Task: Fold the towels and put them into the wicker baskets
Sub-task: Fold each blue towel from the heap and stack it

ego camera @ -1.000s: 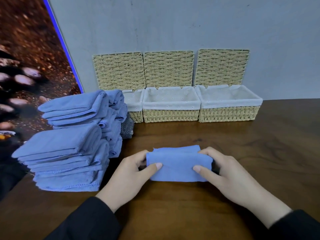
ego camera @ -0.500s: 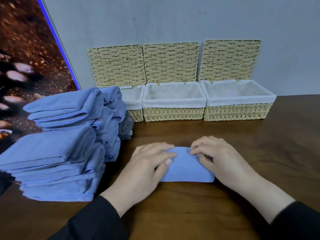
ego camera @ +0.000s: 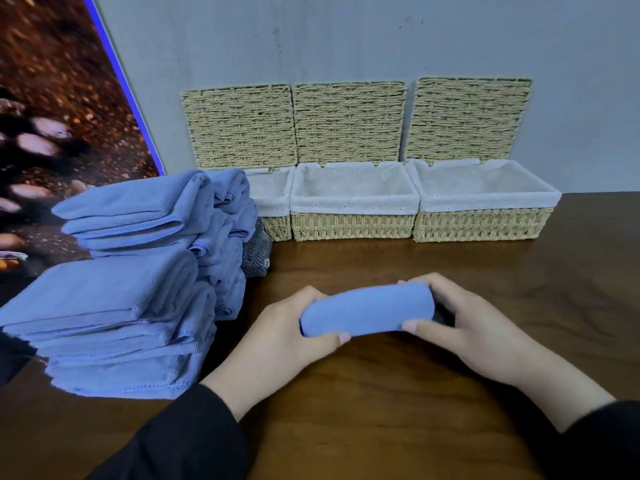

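Left hand (ego camera: 294, 327): curled round the left end of the folded blue towel (ego camera: 367, 311), thumb underneath at the near edge, fingers over the far side. Right hand (ego camera: 460, 320): same hold on the right end, thumb tip showing at the near edge. Both hands grip; neither is spread flat.

Change over the last second: a second ago the towel lay flat on the surface (ego camera: 381, 410) with the hands at its two ends; half a second ago both palms pressed down on top, closing the last fold. Now the towel is a compact, rounded bundle held between the two hands, and looks just lifted clear of the wood, though whether its underside touches I cannot tell. The view has also tipped, so the baskets sit higher in it.

Judgement: folding of this piece is done; carry to a basket is the step in hand.

Outward. Three lined wicker baskets stand in a row against the wall, lids propped upright behind them. Middle basket (ego camera: 353, 223) is straight ahead of the bundle and shows only its white liner; right basket (ego camera: 481, 225) likewise. Left basket (ego camera: 277, 220) is partly hidden by the towel stack (ego camera: 128, 306), contents not visible. The stack sits well to the left, many pieces, a grey cloth (ego camera: 256, 252) tucked behind it.

Task barely begun, by the look of it: no towel seen in any basket.
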`<action>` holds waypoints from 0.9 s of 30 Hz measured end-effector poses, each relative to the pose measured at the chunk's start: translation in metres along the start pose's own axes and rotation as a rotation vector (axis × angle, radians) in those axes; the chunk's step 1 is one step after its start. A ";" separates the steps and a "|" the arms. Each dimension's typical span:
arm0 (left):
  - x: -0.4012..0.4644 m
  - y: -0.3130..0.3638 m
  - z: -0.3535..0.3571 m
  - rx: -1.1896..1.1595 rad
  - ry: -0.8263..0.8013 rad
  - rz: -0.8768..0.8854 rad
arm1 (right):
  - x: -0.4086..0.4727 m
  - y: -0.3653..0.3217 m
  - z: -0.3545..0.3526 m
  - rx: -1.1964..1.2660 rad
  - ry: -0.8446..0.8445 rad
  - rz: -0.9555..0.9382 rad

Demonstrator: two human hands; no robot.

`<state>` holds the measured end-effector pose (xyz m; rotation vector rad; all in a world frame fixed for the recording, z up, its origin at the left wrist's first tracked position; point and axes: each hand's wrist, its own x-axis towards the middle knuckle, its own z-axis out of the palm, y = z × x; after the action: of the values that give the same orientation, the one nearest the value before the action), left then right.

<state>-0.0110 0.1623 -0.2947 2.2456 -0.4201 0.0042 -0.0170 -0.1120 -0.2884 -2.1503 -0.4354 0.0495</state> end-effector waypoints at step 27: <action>0.029 -0.043 0.002 0.774 0.312 0.144 | 0.134 -0.024 0.084 -0.229 0.245 -0.374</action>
<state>0.0293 0.1776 -0.3237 2.8891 -0.4564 0.6896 0.0849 0.0101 -0.3009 -2.2245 -0.7177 -0.4892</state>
